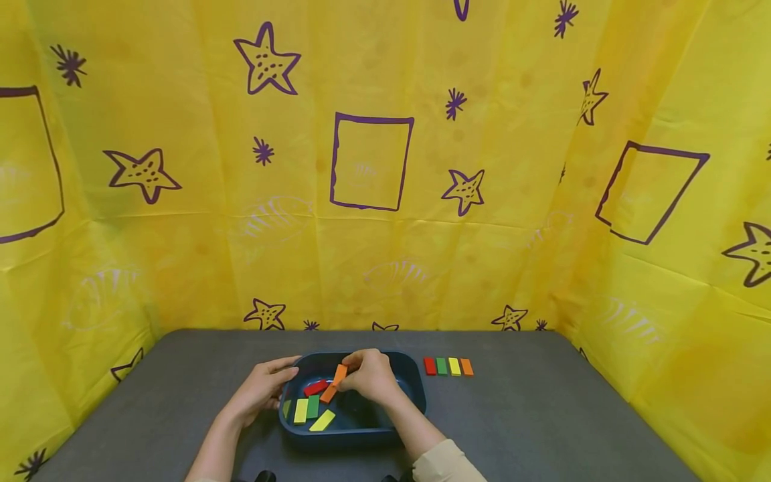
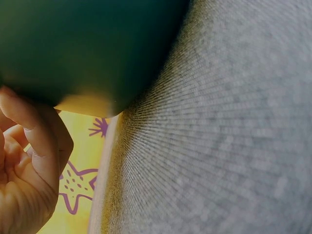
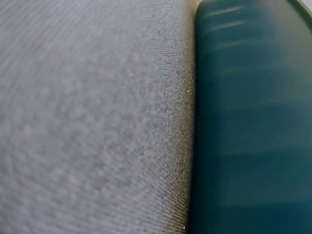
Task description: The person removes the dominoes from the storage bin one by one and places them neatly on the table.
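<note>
A dark blue-green plastic bin (image 1: 355, 434) rests on the table. My left hand (image 1: 260, 389) grips its left wall, thumb at the rim; in the left wrist view the curled fingers (image 2: 36, 141) touch the bin's side (image 2: 87, 53). My right hand (image 1: 372, 378) reaches inside and pinches an orange block (image 1: 340, 373). Just under that lies another orange block (image 1: 328, 393), beside a red block (image 1: 315, 387). Towards the bin's left end are a green block (image 1: 313, 406) and two yellow blocks, one upright in view (image 1: 300, 412) and one slanted (image 1: 322, 420). The right wrist view shows only bin wall (image 3: 253, 126) and tabletop.
Right of the bin, a row of flat blocks lies on the grey table (image 1: 530, 415): red (image 1: 430, 366), green (image 1: 442, 366), yellow (image 1: 454, 366) and orange (image 1: 466, 367). A yellow curtain (image 1: 373, 268) with purple stars surrounds the table's back and sides.
</note>
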The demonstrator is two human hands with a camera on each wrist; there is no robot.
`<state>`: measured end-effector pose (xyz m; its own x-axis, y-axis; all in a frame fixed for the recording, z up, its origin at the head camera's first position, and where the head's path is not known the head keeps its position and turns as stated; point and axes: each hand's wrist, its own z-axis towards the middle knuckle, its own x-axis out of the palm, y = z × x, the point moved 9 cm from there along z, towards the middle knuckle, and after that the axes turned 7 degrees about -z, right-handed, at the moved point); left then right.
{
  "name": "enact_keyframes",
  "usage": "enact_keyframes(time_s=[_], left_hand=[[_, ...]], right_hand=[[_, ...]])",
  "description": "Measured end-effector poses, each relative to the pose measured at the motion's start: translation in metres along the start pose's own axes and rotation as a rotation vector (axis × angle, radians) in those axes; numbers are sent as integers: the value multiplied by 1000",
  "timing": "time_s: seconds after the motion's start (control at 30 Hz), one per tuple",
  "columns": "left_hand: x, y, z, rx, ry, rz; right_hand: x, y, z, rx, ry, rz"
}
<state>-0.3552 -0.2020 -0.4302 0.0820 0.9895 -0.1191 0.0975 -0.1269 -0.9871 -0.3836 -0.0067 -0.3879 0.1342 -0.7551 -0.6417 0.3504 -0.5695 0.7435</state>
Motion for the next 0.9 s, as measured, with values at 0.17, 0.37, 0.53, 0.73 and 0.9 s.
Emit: enact_keyframes(time_s=[0.17, 0.37, 0.53, 0.73, 0.9], left_hand=[[0, -1, 0, 3, 0, 1], [1, 0, -1, 4, 2, -1], [2, -1, -1, 2, 4, -3], [2, -1, -1, 4, 11, -7], [1, -1, -1, 2, 8, -3]], right_hand=[[0, 0, 0, 4, 3, 39], [-5, -3, 0, 26, 25, 173], [-10, -5, 1, 36, 48, 300], [-19, -7, 2, 33, 50, 393], [-29, -10, 4, 51, 24, 397]])
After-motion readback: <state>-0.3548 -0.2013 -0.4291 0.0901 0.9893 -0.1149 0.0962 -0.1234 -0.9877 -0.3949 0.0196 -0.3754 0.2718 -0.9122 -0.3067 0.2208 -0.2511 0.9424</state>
